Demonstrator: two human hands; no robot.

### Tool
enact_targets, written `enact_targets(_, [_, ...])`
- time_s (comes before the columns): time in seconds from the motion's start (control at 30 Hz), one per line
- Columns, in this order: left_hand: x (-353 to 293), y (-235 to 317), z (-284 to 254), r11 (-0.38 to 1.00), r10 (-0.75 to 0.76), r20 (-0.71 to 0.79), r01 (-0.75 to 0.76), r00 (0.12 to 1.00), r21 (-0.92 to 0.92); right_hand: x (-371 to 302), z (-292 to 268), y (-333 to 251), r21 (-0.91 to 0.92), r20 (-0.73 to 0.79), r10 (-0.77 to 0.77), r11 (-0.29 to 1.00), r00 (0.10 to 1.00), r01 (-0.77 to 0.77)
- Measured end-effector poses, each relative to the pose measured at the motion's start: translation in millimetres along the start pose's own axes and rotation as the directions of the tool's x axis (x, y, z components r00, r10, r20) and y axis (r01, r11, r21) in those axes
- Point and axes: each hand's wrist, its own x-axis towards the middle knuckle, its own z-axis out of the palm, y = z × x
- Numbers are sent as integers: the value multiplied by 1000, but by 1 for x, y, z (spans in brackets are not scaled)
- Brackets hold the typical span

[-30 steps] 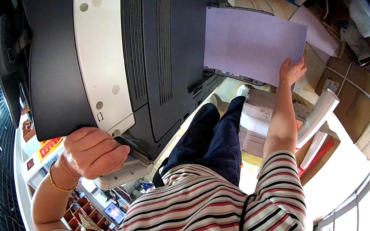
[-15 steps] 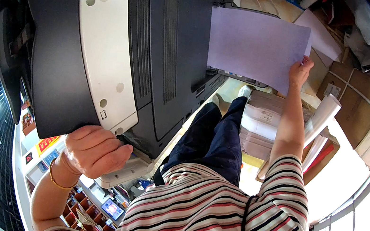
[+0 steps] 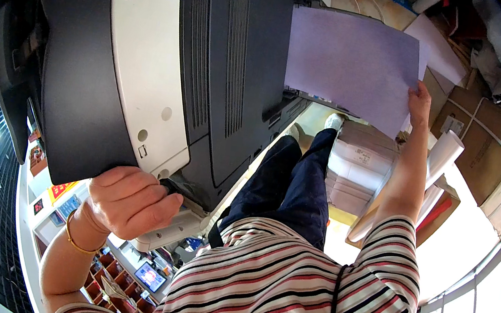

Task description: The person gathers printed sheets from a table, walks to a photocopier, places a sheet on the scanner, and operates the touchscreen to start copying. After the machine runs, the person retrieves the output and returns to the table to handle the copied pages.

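A large black and white office printer (image 3: 140, 69) fills the left and middle of the view. From its right side reaches a wide, pale lilac-looking sheet of paper (image 3: 352, 61); a second paper edge shows behind its right end. My right hand (image 3: 420, 104) is closed, pinching the sheet's right edge between thumb and fingers. The sheet's left end lies against the printer, and its near corner hangs low. At the printer's near left corner, beside the black panel (image 3: 79, 92), my left hand (image 3: 132, 202) is curled into a fist. Something dark shows by its thumb; what it grips is hidden.
Packaged paper stacks (image 3: 359, 166) stand right of my legs. White rolls (image 3: 441, 156) lean under my right forearm, near a strapped cardboard box (image 3: 480, 139). Clutter and a clear plastic wrap fill the far right. Shelves and a lit screen (image 3: 149, 276) show at lower left.
My right hand has moved right and slightly nearer, drawing the sheet's right end with it; its near corner now hangs lower. My left hand stays closed at the printer's corner.
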Motion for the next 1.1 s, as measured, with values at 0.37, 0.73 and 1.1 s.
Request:
enact_targets(0.37, [1,0,0,1000,-6,15,6,1000,5,3,-4,0,8,12,-77,997,997,77])
enact_targets(0.73, [-2,1,1,1000,-10,19,10,1000,5,1,8,-11,149,73,52,987,996,-62])
enact_targets(1.1, [5,-1,-1,1000,2,34,-1,999,-20,11,66,-15,-61,80,-63,996,995,68])
